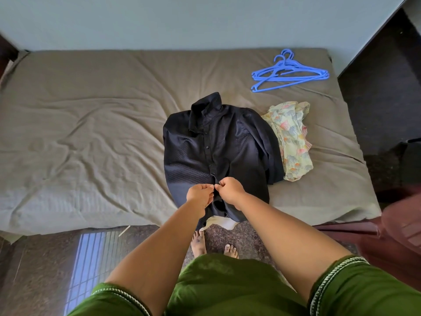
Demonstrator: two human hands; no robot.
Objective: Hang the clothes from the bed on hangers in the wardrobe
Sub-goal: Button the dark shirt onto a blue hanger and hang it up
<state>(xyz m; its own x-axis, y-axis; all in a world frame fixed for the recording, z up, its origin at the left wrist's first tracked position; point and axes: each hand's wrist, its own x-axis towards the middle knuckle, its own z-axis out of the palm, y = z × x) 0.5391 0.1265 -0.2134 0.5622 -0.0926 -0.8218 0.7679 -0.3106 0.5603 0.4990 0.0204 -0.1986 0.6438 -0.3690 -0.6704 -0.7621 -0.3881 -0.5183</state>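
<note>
Satiny dark cloth shirt (214, 147), matt wrinkled bedsheet (91, 124), glossy plastic hangers (289, 73).

We cannot tell what the blurred maroon shape (403, 226) is, cut off at the right edge.

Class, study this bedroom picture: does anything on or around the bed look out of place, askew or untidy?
Two things. The floral garment lies crumpled, partly tucked under the dark shirt rather than spread flat. The dark shirt's hem hangs over the bed edge, where both hands pinch its button placket. The blue hangers lie in a loose overlapping pile.
</note>
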